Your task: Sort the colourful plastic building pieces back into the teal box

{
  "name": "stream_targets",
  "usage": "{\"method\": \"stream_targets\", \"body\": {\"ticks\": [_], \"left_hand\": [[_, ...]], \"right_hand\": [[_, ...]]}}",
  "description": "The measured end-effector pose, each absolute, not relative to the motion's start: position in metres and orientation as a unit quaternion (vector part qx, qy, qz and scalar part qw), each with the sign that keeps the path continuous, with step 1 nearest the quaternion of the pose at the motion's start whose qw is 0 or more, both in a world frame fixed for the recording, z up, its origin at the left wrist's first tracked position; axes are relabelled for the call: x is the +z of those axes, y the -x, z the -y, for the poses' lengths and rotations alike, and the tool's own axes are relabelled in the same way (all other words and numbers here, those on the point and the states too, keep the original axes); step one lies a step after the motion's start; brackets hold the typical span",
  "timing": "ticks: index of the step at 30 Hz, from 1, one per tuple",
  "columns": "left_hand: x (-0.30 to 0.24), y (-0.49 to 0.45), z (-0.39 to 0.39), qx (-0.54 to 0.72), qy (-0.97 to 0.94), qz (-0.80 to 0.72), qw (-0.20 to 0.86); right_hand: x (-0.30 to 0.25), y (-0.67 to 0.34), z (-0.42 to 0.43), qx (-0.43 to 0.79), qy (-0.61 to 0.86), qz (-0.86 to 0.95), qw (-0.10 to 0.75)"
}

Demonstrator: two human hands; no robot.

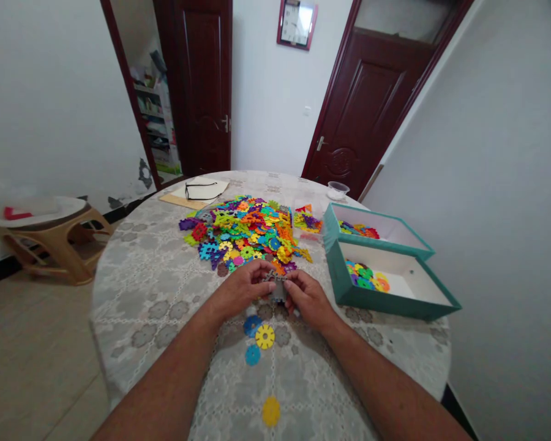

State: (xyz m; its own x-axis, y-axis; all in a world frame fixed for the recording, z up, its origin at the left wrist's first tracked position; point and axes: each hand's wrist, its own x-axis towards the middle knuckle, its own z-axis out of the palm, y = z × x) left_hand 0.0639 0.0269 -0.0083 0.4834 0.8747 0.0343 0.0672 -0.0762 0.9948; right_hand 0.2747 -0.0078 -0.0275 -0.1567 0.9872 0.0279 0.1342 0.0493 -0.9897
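Between my hands is a small grey piece with notched edges (278, 291), apparently built of interlocking plastic parts. My left hand (247, 285) pinches its left side with thumb and fingers. From the right, my right hand (307, 295) grips the opposite side, its fingers curled round the edge. Just beyond my fingers lies a big heap of colourful notched plastic pieces (252, 229). Nearer to me on the cloth are a yellow notched disc (265, 336), a dark blue disc (252, 326), a light blue disc (253, 354) and another yellow disc (271, 411).
Two green boxes (395, 297) (381, 214) holding some pieces stand at the right. Behind the heap are glasses (201, 191) on paper and a clear plastic bowl (338, 189). A patterned cloth covers the round table (138, 288). A stool (59, 239) stands at the left.
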Motion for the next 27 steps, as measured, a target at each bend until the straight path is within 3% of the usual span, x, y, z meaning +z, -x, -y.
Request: {"method": "stream_targets", "body": {"ticks": [11, 20, 27], "left_hand": [[0.003, -0.062, -0.022, 0.316, -0.681, -0.349, 0.56], [-0.002, -0.064, -0.022, 0.322, -0.675, -0.352, 0.563], [-0.005, -0.058, -0.035, 0.445, -0.594, -0.498, 0.448]], "right_hand": [[-0.017, -0.276, 0.009, 0.537, 0.439, 0.562, 0.45], [0.03, -0.305, 0.021, 0.374, 0.497, 0.698, 0.356], [0.077, -0.402, -0.038, 0.189, 0.659, 0.615, 0.39]]}}
